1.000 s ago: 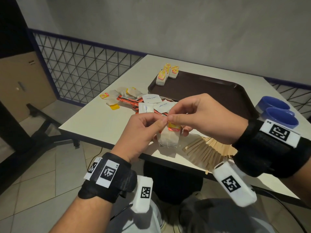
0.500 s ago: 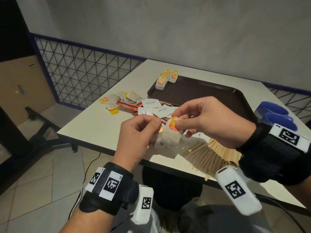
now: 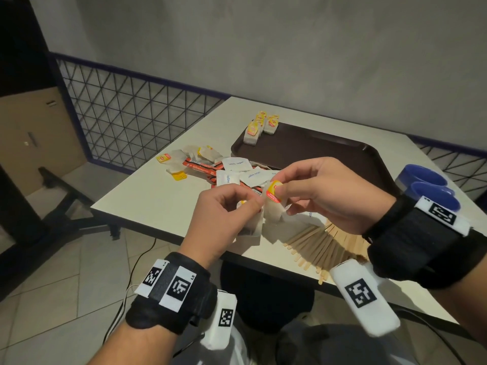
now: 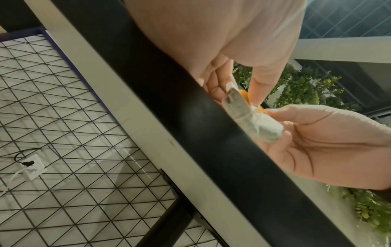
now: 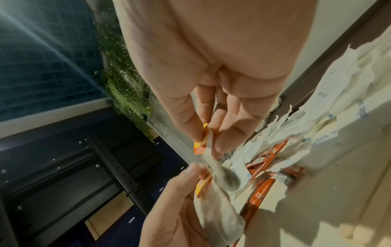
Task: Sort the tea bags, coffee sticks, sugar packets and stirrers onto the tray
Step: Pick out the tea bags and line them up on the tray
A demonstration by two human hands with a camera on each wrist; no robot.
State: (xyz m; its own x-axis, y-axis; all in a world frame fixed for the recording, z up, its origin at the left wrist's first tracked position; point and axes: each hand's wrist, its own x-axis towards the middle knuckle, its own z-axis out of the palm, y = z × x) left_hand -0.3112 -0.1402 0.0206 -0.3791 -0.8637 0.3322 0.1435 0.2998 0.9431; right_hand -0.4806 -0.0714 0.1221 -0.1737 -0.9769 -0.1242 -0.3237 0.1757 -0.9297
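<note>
One pale table (image 3: 147, 198) beside a dark wire-mesh railing (image 3: 126, 111), tiled floor (image 3: 52, 299) below.

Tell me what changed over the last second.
The hands drew slightly apart: the right hand now pinches one tea bag by its yellow tag, and the left hand holds the other tea bags. Both still grip; the tray, sugar packets and stirrers stayed put.
</note>
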